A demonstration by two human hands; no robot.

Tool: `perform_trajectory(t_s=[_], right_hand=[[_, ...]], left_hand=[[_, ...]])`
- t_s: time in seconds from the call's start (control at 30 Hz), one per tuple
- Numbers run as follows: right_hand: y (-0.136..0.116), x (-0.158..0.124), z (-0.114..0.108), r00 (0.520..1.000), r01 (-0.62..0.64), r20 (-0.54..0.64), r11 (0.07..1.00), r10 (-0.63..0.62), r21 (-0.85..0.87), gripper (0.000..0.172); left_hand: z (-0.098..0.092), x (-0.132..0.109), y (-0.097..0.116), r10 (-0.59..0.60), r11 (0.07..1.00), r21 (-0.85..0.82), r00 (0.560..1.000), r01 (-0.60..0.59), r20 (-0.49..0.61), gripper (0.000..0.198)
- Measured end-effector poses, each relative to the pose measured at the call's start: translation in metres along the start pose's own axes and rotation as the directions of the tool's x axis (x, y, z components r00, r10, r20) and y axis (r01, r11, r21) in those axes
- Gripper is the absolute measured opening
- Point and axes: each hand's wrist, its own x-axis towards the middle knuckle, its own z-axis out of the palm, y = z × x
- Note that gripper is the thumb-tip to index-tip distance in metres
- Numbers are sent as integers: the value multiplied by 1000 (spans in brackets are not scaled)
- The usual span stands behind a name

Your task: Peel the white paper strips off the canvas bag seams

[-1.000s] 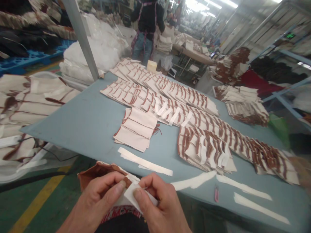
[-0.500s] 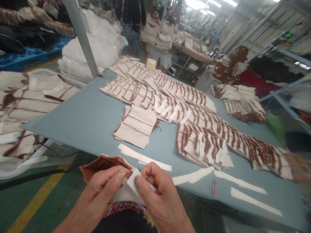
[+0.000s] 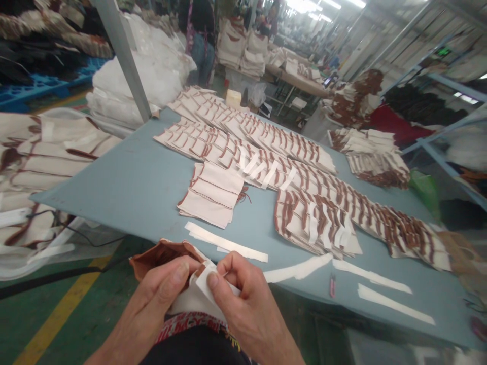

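Note:
Close to my body, at the table's front edge, I hold a cream fabric pouch point(image 3: 198, 299) whose brown lining shows at its gaping mouth. My left hand point(image 3: 162, 291) pinches the pouch's rim between thumb and fingers. In my right hand point(image 3: 243, 294), thumb and curled fingers grip a white strip point(image 3: 205, 280) against the same rim. The two hands are almost touching. Part of the strip and the pouch's lower side are hidden behind my hands. Just beyond lie loose cream strips point(image 3: 228, 243) on the table.
Long overlapping rows of cream pieces with brown edging point(image 3: 228, 147) cross the blue-grey table point(image 3: 125, 187). A small stack point(image 3: 211, 195) lies nearer me. A pink snipper point(image 3: 332, 286) rests by the front edge. At left stands a filled plastic tub point(image 3: 57, 253); a metal post point(image 3: 125, 66) rises at the far corner.
My left hand has shifted slightly left along the rim, and the white strip is tilted a little more. Both hands keep their hold; the view has moved slightly.

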Motion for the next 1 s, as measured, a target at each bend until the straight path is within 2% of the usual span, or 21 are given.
perform_trajectory(t_s=[0.13,0.17,0.23,0.27,0.3,0.37,0.43,0.47,0.5,0.57,0.67,0.83,0.9,1.0], right_hand=[[4,-5,4,1000,18,11,999,-18,28,28],[6,-5,5,999,36,-11,999,-36,35,28],[10,-6,6,980,137,-144,990,-139,-24,28],[11,-6,6,943,214,-238,971,-234,-104,26],[12,-5,6,878,298,-320,929,-356,-217,24],[13,-3,5,703,430,-367,775,-610,-464,20],[12,-2,3,563,506,-274,588,-780,-632,18],[11,-2,3,523,531,-210,508,-826,-678,17],[10,-3,2,505,551,-148,449,-851,-703,16],[9,-3,2,495,576,-61,380,-867,-723,15],[8,-4,3,515,583,10,341,-857,-737,17],[4,-2,3,540,612,116,295,-833,-734,22],[0,-2,3,560,637,120,334,-820,-695,23],[-5,-3,2,625,671,75,486,-777,-559,34]], left_hand=[[2,-6,3,-18,999,-46,999,20,40,52],[2,-6,4,-25,998,-54,999,27,43,51],[2,-7,6,-47,995,-85,998,50,41,46],[2,-7,8,-60,993,-100,997,64,42,43],[3,-7,10,-68,992,-107,997,72,43,40],[5,-9,14,-65,993,-94,997,69,39,38],[8,-11,17,-61,995,-73,998,63,32,39],[9,-12,18,-63,995,-71,998,65,30,39],[10,-13,19,-69,995,-75,997,71,26,39],[11,-15,19,-86,992,-90,996,87,14,38],[7,-14,17,-109,988,-113,994,110,10,38],[-6,-10,8,-58,996,-65,992,65,110,42],[-10,-10,3,-51,996,-71,993,59,109,43],[-12,-10,-4,-73,989,-117,992,85,99,44]])
